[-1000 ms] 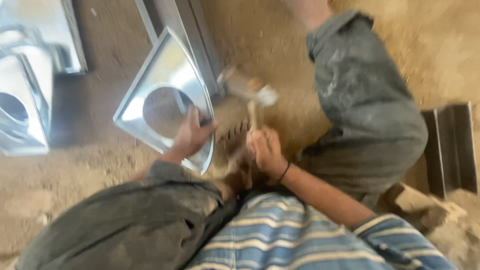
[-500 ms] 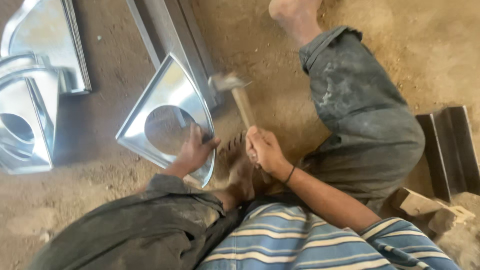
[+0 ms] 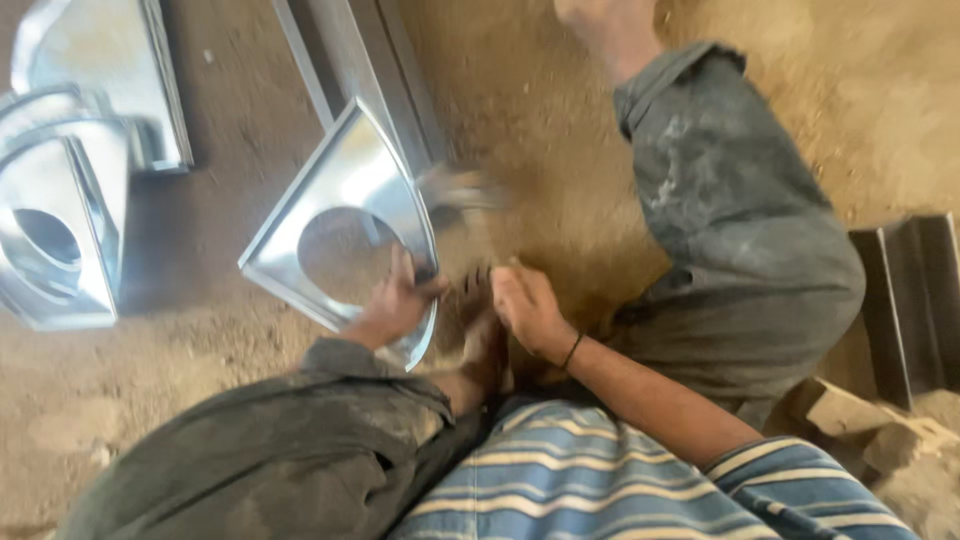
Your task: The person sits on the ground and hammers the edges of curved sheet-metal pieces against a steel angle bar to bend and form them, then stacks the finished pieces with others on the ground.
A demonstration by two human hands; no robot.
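Left hand (image 3: 398, 303) is clamped on the lower edge of a shiny sheet-metal plate (image 3: 375, 175), fingers curled over the rim, the plate (square, with a round hole cut through its middle) standing tilted on the dirt floor (image 3: 230, 210). Right hand (image 3: 528, 310) is closed around a hammer handle, hidden within the fist; the hammer head (image 3: 462, 188) shows only as a blur just beside the plate's right edge, so contact with the metal cannot be told. A bare foot (image 3: 478, 300) sits between the two hands. At far left, well apart, further formed metal pieces (image 3: 60, 230) lie on the floor, one with a round opening. Behind the plate runs a long metal channel (image 3: 370, 70). To the right, a bent knee in grey trousers (image 3: 740, 230), then dark metal sections (image 3: 915, 300) at the edge.
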